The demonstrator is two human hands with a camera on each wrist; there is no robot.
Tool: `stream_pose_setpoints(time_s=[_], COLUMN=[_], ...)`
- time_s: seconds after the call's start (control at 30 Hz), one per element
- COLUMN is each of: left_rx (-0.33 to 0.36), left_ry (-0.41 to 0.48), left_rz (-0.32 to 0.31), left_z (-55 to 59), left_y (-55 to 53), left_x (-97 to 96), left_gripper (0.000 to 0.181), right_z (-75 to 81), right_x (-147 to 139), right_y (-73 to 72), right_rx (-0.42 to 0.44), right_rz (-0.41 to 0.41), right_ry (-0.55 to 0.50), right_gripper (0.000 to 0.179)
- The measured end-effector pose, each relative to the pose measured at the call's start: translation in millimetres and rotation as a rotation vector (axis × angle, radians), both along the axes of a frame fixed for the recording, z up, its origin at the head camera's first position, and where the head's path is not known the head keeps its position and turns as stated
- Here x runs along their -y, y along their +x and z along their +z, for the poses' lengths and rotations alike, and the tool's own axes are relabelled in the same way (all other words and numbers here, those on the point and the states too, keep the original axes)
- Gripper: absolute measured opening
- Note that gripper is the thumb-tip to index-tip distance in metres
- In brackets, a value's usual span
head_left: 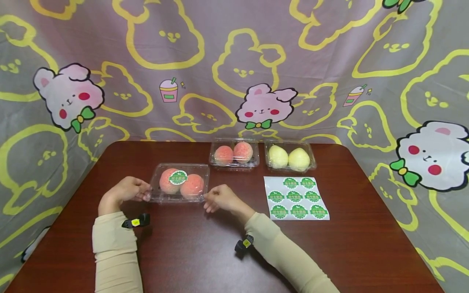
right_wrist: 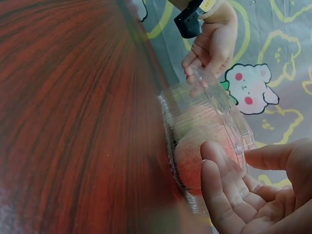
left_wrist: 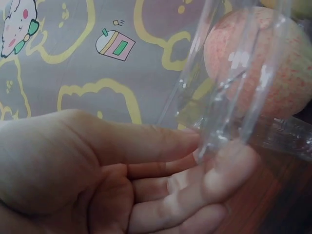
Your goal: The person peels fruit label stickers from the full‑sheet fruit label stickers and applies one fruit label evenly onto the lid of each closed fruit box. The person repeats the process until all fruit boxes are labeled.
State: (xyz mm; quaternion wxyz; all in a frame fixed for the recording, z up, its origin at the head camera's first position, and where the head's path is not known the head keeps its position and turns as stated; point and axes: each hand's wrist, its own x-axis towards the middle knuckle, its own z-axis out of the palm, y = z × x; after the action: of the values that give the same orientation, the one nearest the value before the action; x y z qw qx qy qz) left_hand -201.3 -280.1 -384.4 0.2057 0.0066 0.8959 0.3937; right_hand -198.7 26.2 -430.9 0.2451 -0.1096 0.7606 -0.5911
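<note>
A clear plastic box [head_left: 155, 191] with two pink peaches [head_left: 192, 186] inside is held between both hands, its lid down. On the lid is a round green-and-white sticker [head_left: 178, 177]. My left hand [head_left: 129, 189] pinches the box's near left corner; the left wrist view shows thumb and fingertips on either side of the plastic rim. At the near right corner my right hand [head_left: 224, 198] pinches the rim between thumb and fingers, as the right wrist view [right_wrist: 263, 190] also shows. Whether the box's base touches the table cannot be told.
A second clear box [head_left: 234, 164] with two pink peaches stands at the back of the brown table [head_left: 190, 252]. Beside it is a box [head_left: 308, 167] of two pale yellow fruits [head_left: 299, 158]. A white sheet [head_left: 272, 184] bearing several green round stickers lies at the right. A patterned curtain hangs behind.
</note>
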Motion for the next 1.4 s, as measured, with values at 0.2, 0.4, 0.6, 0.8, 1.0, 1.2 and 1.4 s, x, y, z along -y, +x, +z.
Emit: stream_pose_setpoints(time_s=[0.2, 0.4, 0.6, 0.8, 1.0, 1.2, 1.4], left_rx=[-0.043, -0.07, -0.073, -0.058, 0.016, 0.061, 0.06], left_ry=[0.018, 0.039, 0.073, 0.154, 0.288, 0.357, 0.381], left_rz=[0.009, 0.013, -0.006, -0.031, 0.041, 0.096, 0.156], left_z=[-5.0, -8.9, -11.8, -13.9, -16.5, -19.9, -20.2], left_y=[-1.8, -4.0, -5.0, -5.9, -9.1, -10.8, -11.2], left_x=[3.8, 5.6, 7.9, 10.7, 9.9, 9.3, 7.6], left_gripper=[0.036, 0.04, 0.045, 0.054, 0.057, 0.056, 0.053], right_z=[-4.8, -5.9, -4.8, -6.4, -6.6, -6.1, -11.5], right_x=[4.2, 6.7, 8.9, 10.7, 12.5, 11.4, 4.2], right_y=[-8.3, -16.3, -21.0, -25.3, -26.7, -24.1, -21.5], right_rx=[0.007, 0.038, 0.054, 0.063, 0.055, 0.047, 0.042], right_rz=[-0.026, -0.068, -0.097, -0.122, -0.137, -0.145, -0.141], right_ry=[-0.027, -0.057, -0.085, -0.1, -0.102, -0.098, -0.115], right_gripper=[0.026, 0.025, 0.026, 0.026, 0.027, 0.028, 0.033])
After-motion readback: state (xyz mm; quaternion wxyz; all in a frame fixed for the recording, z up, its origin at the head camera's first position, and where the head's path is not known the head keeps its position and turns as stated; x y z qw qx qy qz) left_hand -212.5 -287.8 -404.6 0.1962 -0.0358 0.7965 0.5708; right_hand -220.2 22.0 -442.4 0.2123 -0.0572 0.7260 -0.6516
